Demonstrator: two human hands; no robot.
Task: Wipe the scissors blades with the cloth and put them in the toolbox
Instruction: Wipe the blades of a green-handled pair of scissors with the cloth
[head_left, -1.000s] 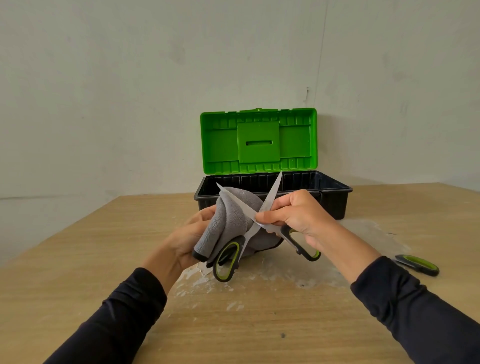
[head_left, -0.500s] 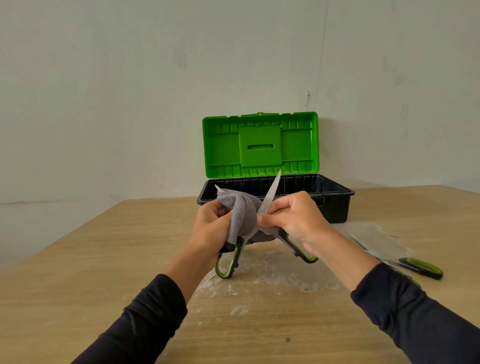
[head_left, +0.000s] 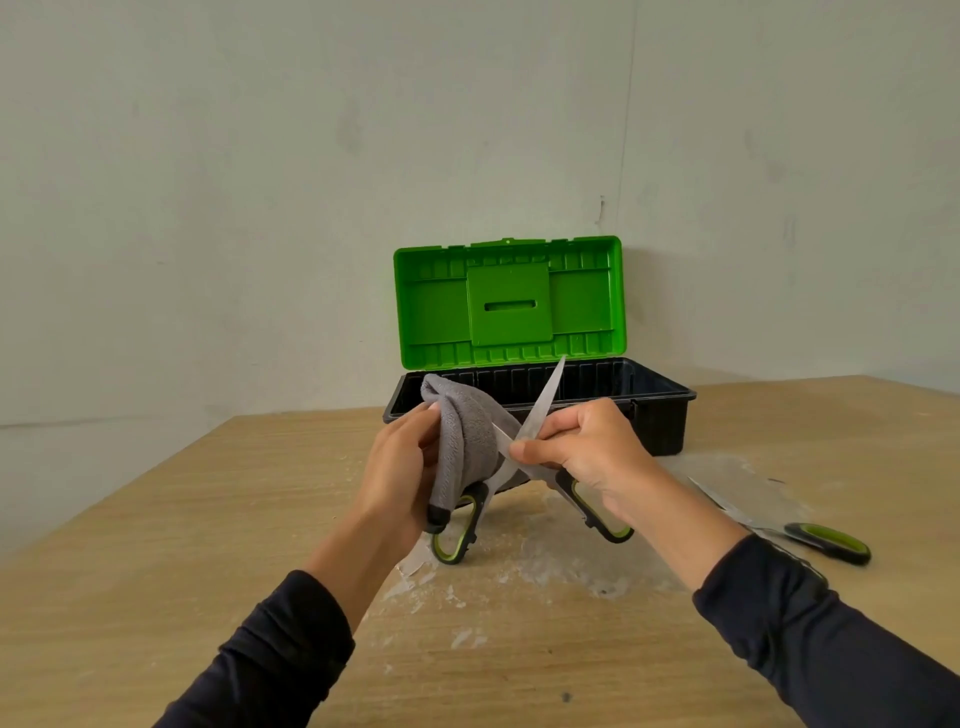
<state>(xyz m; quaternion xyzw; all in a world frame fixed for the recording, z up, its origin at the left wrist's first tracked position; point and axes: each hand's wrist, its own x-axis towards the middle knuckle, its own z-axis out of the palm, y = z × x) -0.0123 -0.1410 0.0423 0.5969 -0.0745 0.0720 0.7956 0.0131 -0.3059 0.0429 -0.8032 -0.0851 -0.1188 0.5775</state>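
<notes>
Left hand (head_left: 395, 467) pinches grey terry cloth (head_left: 465, 441) around one blade of open green-and-black-handled steel scissors (head_left: 540, 410), held above wooden worktop (head_left: 156, 519); right hand (head_left: 587, 452) grips the other blade; black toolbox with raised green lid (head_left: 660, 415) stands just behind

You are reaching both arms forward in dark sleeves, forearms bare from the cuffs. Your left hand (head_left: 397, 467) is curling its fingers round the grey cloth (head_left: 464, 447), thumb side up, wrist bent slightly inward. Your right hand (head_left: 582, 449) is pinching the scissors (head_left: 540, 410) near the pivot, fingers (head_left: 530, 451) pointing toward the left grip, knuckles upward.
</notes>
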